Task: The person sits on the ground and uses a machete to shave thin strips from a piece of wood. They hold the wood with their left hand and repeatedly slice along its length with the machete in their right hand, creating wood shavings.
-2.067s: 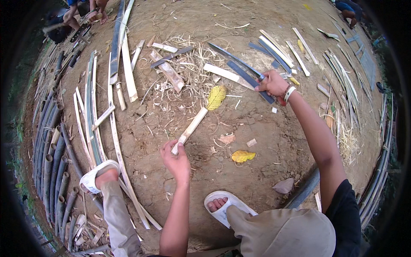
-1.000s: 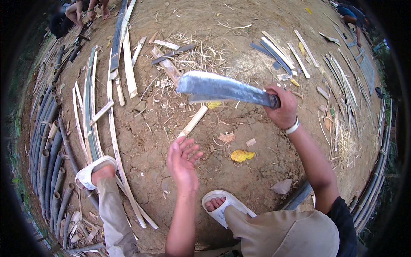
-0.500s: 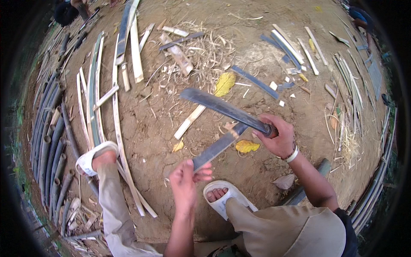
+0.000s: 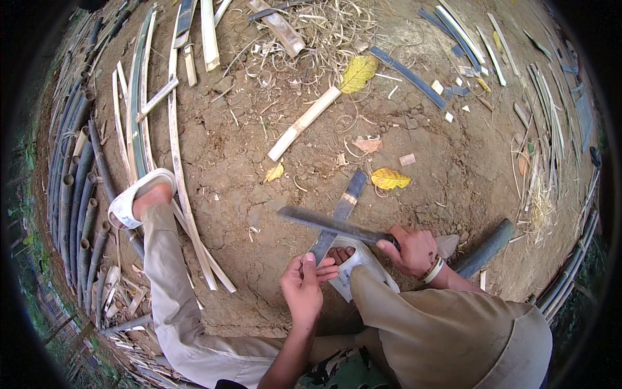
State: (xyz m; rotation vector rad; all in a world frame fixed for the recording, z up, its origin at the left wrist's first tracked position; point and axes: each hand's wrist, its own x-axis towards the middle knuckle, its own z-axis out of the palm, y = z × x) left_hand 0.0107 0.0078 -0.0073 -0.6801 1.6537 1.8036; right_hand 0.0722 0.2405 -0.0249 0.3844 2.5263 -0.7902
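My left hand (image 4: 303,289) is closed around the near end of a flat, dark-skinned bamboo strip (image 4: 350,195), pinching it between thumb and fingers. The strip slants away to the upper right, with a pale band near its far end. In my right hand (image 4: 413,253) is the handle of a machete (image 4: 306,219), its dark blade pointing left. The blade crosses over the strip a short way above my left fingers; whether it touches is hard to tell. Behind the strip, my white sandal (image 4: 353,271) is partly hidden.
Long split bamboo strips (image 4: 173,129) lie on the bare soil at left, beside a stack of dark bamboo poles (image 4: 68,194). Curled shavings (image 4: 324,39) heap up ahead. A cut pale piece (image 4: 304,123) and yellow leaves (image 4: 390,178) lie nearer. One bamboo pole (image 4: 489,246) rests by my right knee.
The machete has come down toward me, from the strip's far end to nearer my left hand. The strip now stands steeper in view. My view has shifted, so the ground appears higher.
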